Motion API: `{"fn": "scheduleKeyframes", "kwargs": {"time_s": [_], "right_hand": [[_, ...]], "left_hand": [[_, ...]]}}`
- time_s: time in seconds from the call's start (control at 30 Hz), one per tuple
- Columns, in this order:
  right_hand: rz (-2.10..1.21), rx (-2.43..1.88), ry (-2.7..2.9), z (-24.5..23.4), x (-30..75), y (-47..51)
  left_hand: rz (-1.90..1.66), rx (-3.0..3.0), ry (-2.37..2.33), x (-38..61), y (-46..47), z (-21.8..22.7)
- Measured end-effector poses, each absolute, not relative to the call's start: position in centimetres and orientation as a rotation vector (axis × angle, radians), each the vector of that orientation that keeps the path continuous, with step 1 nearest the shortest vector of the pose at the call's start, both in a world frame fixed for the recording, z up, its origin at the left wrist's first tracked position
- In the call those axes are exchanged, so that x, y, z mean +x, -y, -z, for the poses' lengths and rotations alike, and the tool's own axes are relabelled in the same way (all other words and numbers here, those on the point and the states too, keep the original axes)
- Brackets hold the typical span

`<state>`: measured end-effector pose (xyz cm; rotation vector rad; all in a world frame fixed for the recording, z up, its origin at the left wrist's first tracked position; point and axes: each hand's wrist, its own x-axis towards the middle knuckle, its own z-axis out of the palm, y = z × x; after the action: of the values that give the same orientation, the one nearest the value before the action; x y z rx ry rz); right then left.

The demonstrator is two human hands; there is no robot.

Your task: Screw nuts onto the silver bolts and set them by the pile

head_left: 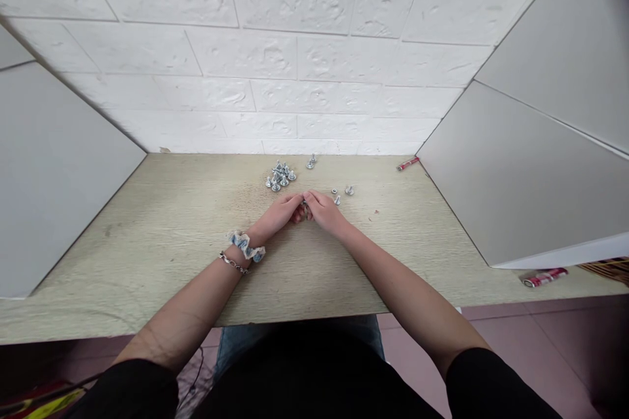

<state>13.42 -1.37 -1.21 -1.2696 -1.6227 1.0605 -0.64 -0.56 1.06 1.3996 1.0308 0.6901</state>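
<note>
My left hand (281, 214) and my right hand (323, 210) meet over the table, their fingertips pinched together. Between them shows a bit of a small metal bolt (305, 206), mostly covered by the fingers. Just beyond my left hand is a heap of silvery bolts (279, 175), several standing on their wide heads. Close to my right hand lie a loose bolt (337, 200), a small nut (334, 191) and another bolt (349, 190). Farther back, near the wall, are two more metal pieces (310, 162).
The pale wooden table (171, 222) runs up to a white brick-patterned wall (295, 98). Grey panels (59, 176) close in the left and right sides. One red battery (407, 164) lies at the back right, another red battery (545, 277) near the front right edge.
</note>
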Motion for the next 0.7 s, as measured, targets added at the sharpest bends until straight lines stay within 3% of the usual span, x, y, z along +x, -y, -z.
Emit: {"fn": "scheduleKeyframes", "kwargs": {"time_s": [0.7], "right_hand": [[-1.055, -1.263, 1.636, 1.11, 13.45, 1.40]], "left_hand": [[-0.684, 1.431, -1.037, -0.62, 0.55, -1.05]]}}
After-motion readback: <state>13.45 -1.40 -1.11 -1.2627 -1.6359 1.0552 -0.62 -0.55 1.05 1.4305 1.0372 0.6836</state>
